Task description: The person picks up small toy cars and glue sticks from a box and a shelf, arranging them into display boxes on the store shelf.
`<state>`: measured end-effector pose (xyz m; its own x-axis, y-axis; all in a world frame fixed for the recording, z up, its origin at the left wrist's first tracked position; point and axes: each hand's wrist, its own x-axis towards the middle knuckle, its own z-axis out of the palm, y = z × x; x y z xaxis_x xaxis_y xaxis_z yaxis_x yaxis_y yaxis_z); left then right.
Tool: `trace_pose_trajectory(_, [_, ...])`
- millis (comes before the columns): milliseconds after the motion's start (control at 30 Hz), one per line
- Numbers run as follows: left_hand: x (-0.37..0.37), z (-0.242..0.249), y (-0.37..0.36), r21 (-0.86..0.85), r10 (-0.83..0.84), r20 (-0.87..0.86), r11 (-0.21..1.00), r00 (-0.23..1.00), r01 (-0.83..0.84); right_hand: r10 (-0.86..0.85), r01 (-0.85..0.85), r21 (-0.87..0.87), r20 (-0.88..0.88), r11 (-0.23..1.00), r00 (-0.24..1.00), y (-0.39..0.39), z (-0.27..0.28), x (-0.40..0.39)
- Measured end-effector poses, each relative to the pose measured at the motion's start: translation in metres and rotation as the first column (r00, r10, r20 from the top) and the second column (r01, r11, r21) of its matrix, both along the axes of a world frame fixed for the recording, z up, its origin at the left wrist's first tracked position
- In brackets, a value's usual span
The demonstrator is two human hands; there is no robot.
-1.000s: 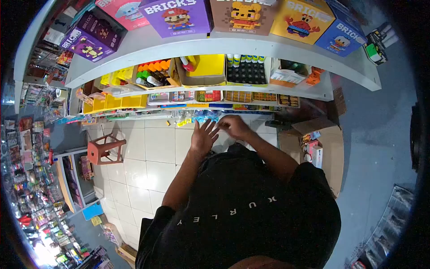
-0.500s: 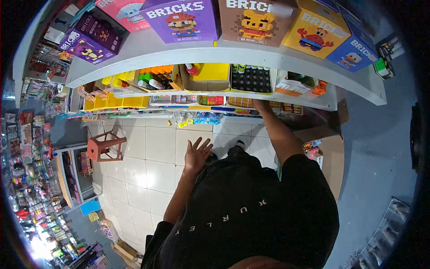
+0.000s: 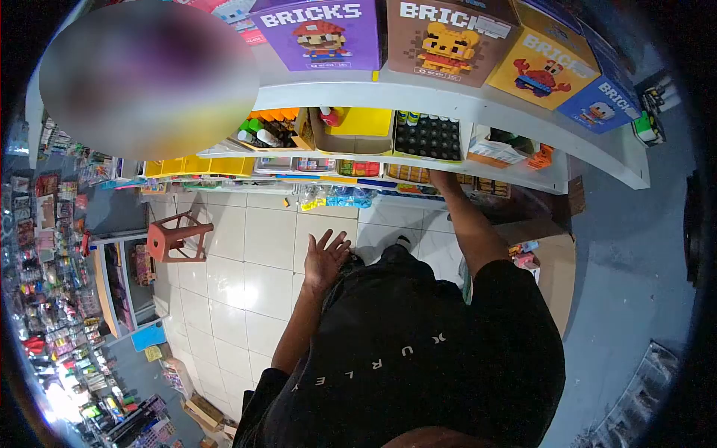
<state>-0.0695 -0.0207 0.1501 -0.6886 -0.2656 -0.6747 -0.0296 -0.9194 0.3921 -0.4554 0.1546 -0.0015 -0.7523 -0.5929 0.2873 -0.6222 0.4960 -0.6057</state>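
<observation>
My right hand (image 3: 444, 181) reaches in under the edge of a white shelf, at a lower level of the rack. Its fingers are hidden by the shelf lip, so what they hold or touch does not show. Just left of it lies a box of yellow packs (image 3: 407, 173); small dark boxes with yellow markings (image 3: 491, 187) sit to its right. Above is a tray of dark-capped bottles (image 3: 427, 138). My left hand (image 3: 325, 257) hangs over the tiled floor, palm up with fingers spread, holding nothing.
Boxes printed BRICKS, including a purple one (image 3: 320, 33) and a brown one (image 3: 450, 37), line the top shelf (image 3: 336, 93). A reddish plastic stool (image 3: 178, 237) stands at left. An open cardboard box (image 3: 554, 272) is right of me. A blurred oval covers the upper left.
The view has shifted slightly, so the shelf boxes appear a little further right and lower. The blurred oval now covers the upper left. Both hands hold nearly the same pose.
</observation>
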Motion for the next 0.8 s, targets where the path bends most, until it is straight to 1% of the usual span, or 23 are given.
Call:
trace_pose_trajectory(33, [0.001,0.000,0.000,0.005,-0.010,0.000,1.000,1.000,0.010,-0.003,0.003,0.007,0.005,1.000,1.000,0.000,0.002,0.001])
trace_pose_trajectory(100, [0.005,-0.001,0.000,0.011,-0.013,0.005,1.000,1.000,0.013,-0.012,0.012,0.074,-0.001,0.997,1.000,0.002,0.008,0.007])
trace_pose_trajectory(200, [0.007,0.000,-0.002,0.015,-0.003,0.007,1.000,1.000,0.003,-0.003,0.015,0.326,-0.038,0.945,0.999,0.003,0.017,0.015])
trace_pose_trajectory(300, [0.012,0.001,-0.003,0.017,-0.026,0.020,1.000,0.999,0.026,0.001,-0.013,0.501,0.023,0.866,1.000,0.002,0.025,0.021])
trace_pose_trajectory(400, [0.014,0.000,-0.014,0.006,-0.094,0.024,0.996,0.995,0.094,0.047,-0.029,0.473,-0.026,0.881,0.999,0.007,0.052,0.036])
trace_pose_trajectory(467, [0.014,-0.004,-0.021,0.012,-0.139,0.011,0.990,0.990,0.139,0.027,-0.082,0.355,0.157,0.931,0.987,0.014,0.068,0.054])
trace_pose_trajectory(500, [0.012,-0.004,-0.023,-0.002,-0.191,0.016,0.982,0.981,0.191,0.020,-0.093,0.291,0.244,0.952,0.970,0.018,0.075,0.067])
trace_pose_trajectory(533, [0.011,-0.004,-0.025,-0.014,-0.245,0.020,0.969,0.969,0.246,-0.102,0.043,0.287,0.196,0.957,0.975,0.022,0.076,0.090])
trace_pose_trajectory(567, [0.009,-0.005,-0.027,-0.026,-0.302,0.025,0.953,0.953,0.303,-0.077,0.016,0.235,0.251,0.972,0.965,0.032,0.076,0.112])
trace_pose_trajectory(600, [0.007,-0.009,-0.029,-0.002,-0.339,0.004,0.941,0.941,0.339,-0.053,-0.003,0.180,0.304,0.984,0.951,0.043,0.073,0.135])
trace_pose_trajectory(633, [0.005,-0.016,-0.029,0.023,-0.383,-0.014,0.923,0.924,0.383,-0.079,0.039,0.140,0.292,0.989,0.953,0.055,0.064,0.163])
trace_pose_trajectory(667, [0.004,-0.022,-0.030,0.050,-0.440,-0.029,0.896,0.898,0.441,-0.068,0.024,0.148,0.302,0.989,0.951,0.068,0.061,0.192])
trace_pose_trajectory(700, [0.002,-0.027,-0.032,0.068,-0.480,-0.036,0.874,0.877,0.481,-0.055,-0.013,0.192,0.345,0.981,0.937,0.077,0.088,0.224])
trace_pose_trajectory(767, [-0.002,-0.034,-0.022,0.113,-0.572,-0.054,0.811,0.818,0.575,-0.128,0.050,0.207,0.384,0.977,0.914,0.106,0.089,0.288])
trace_pose_trajectory(800, [-0.003,-0.039,-0.018,0.150,-0.611,-0.063,0.776,0.789,0.613,-0.179,0.081,0.238,0.427,0.968,0.886,0.118,0.100,0.313])
